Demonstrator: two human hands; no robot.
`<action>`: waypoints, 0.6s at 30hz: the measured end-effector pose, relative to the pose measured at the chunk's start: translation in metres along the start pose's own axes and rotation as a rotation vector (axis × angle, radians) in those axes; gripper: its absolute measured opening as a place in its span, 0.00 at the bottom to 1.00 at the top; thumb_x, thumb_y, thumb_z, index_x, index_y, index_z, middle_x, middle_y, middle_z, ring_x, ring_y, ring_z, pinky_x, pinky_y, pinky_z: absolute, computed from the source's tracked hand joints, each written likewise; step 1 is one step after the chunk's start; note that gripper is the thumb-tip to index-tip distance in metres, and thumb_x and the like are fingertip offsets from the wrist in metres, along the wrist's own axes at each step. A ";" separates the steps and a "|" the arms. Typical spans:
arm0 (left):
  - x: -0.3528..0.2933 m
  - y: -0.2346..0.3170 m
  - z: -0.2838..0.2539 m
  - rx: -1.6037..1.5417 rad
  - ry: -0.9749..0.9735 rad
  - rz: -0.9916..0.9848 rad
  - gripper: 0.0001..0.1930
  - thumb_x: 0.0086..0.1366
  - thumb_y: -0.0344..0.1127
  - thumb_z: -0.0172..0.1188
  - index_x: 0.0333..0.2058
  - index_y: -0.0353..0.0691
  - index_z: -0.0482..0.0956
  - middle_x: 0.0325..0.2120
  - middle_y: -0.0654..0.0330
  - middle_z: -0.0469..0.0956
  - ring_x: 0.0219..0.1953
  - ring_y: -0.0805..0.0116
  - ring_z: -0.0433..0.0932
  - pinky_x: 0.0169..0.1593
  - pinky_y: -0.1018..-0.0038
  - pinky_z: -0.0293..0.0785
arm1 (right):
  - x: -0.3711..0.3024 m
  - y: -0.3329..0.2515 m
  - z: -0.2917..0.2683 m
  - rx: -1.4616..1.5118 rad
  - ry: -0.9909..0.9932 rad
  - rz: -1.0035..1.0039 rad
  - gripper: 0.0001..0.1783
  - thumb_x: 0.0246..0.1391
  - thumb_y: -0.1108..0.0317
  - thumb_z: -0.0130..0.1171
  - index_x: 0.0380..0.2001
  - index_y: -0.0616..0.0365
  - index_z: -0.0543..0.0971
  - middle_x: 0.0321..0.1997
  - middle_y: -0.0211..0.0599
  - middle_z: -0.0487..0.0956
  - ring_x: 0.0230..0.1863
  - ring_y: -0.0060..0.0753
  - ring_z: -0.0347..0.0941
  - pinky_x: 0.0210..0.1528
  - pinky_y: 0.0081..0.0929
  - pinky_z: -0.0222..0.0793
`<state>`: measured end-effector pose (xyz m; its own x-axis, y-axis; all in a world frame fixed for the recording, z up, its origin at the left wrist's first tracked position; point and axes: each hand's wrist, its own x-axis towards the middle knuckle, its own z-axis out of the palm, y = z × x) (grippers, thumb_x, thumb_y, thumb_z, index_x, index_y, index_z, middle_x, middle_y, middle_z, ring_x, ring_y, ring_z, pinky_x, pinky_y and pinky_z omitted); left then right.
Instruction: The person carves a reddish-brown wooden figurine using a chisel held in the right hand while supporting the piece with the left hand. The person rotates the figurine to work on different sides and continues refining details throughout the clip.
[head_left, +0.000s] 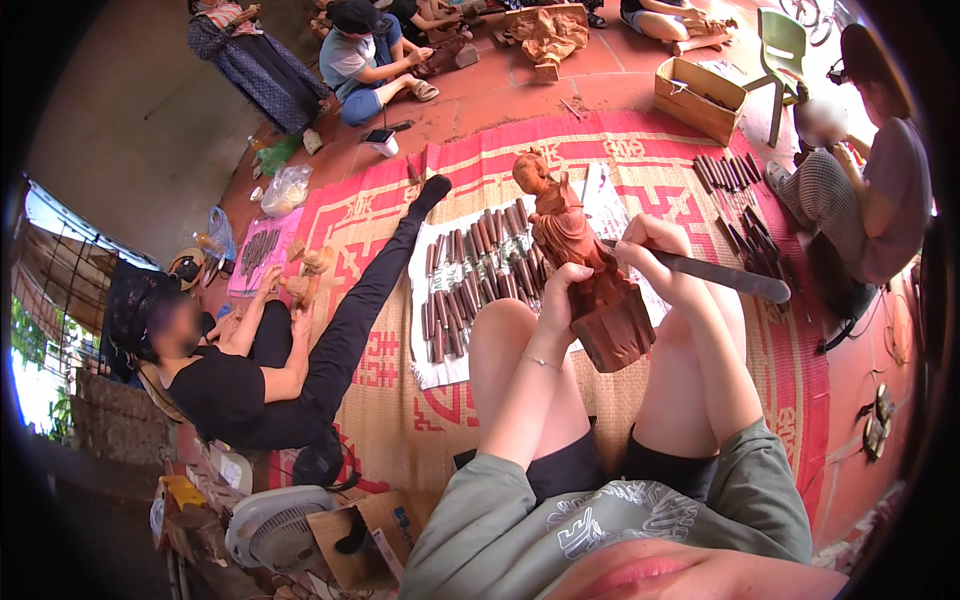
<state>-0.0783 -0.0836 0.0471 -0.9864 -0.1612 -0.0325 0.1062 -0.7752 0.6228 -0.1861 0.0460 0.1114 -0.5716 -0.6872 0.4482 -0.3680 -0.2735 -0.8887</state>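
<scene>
A reddish-brown carved wooden statue point(565, 235) of a robed figure stands tilted above my lap, its blocky base toward me. My left hand point(562, 303) is wrapped round its lower left side. Pinched in my right hand point(660, 258) is a carving tool point(735, 278) with a long, dark, round-ended handle pointing right. Its tip meets the statue's right side, but the exact shape of that end is too small to make out. Beyond my knees, rows of brown-handled carving tools point(470, 285) lie on a white cloth point(428, 372).
The red-patterned mat point(385, 425) spreads beneath me. At left, a seated person point(235, 380) holds a pale wooden carving point(312, 262), one leg stretched toward the cloth. More tools point(760, 245) lie at right, near a wooden box point(690, 105). A fan point(280, 530) stands lower left.
</scene>
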 end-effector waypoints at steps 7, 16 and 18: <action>-0.006 0.013 0.014 0.013 -0.016 0.056 0.28 0.53 0.39 0.48 0.50 0.27 0.68 0.44 0.46 0.76 0.47 0.55 0.76 0.57 0.63 0.69 | -0.006 -0.002 -0.008 0.012 -0.126 0.150 0.12 0.49 0.71 0.60 0.17 0.61 0.69 0.16 0.28 0.72 0.19 0.14 0.65 0.21 0.16 0.59; -0.001 0.013 0.008 -0.190 -0.247 0.196 0.30 0.49 0.41 0.51 0.48 0.23 0.67 0.42 0.41 0.76 0.46 0.50 0.76 0.58 0.59 0.68 | -0.003 0.003 -0.005 0.072 -0.059 0.004 0.08 0.47 0.73 0.63 0.24 0.63 0.73 0.23 0.29 0.75 0.25 0.13 0.70 0.26 0.14 0.64; -0.005 0.017 0.004 -0.259 -0.293 0.164 0.31 0.48 0.43 0.51 0.46 0.22 0.69 0.42 0.41 0.76 0.46 0.51 0.76 0.57 0.61 0.68 | -0.005 -0.007 -0.002 0.161 -0.167 0.056 0.08 0.47 0.73 0.61 0.29 0.64 0.73 0.31 0.31 0.76 0.33 0.15 0.70 0.33 0.19 0.66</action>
<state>-0.0724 -0.0935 0.0609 -0.9438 -0.1434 0.2977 0.2556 -0.8877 0.3830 -0.1823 0.0526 0.1152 -0.4536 -0.8028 0.3870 -0.2097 -0.3259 -0.9218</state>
